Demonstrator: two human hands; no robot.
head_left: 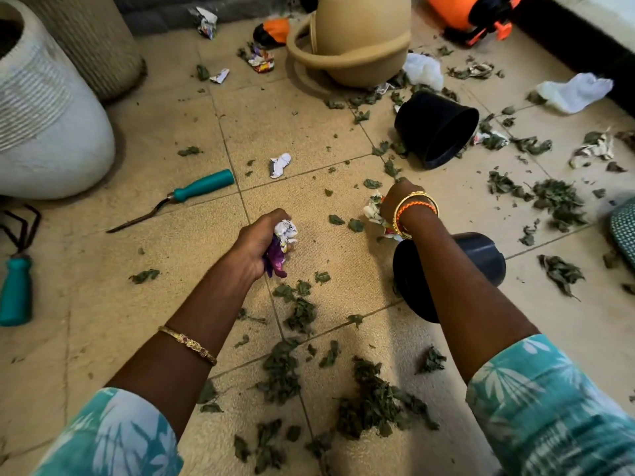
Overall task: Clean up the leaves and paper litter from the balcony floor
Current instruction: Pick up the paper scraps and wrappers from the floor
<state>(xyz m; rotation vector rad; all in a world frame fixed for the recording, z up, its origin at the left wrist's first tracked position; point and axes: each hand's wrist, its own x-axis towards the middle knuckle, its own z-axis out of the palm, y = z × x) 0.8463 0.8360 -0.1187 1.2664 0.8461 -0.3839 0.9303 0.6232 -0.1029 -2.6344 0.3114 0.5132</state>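
Observation:
My left hand (259, 240) grips a wad of crumpled white and purple paper (283, 245) above the beige tiled floor (144, 304). My right hand (400, 201) holds another crumpled white paper scrap (374, 209) near the floor's middle. Dry green leaves (374, 403) lie scattered everywhere, thickest close to me and at the right (556, 201). Loose paper scraps lie farther off: a white one (280, 164), a printed one (262, 60) and one near the back wall (207, 20).
Two black plastic pots lie tipped over (436, 127), (481, 259). A tan clay pot (357, 39) stands at the back, a big white planter (48, 125) on the left. Teal-handled garden tools (202, 187), (15, 290) lie left. An orange sprayer (470, 13) and white cloths (577, 91) sit far right.

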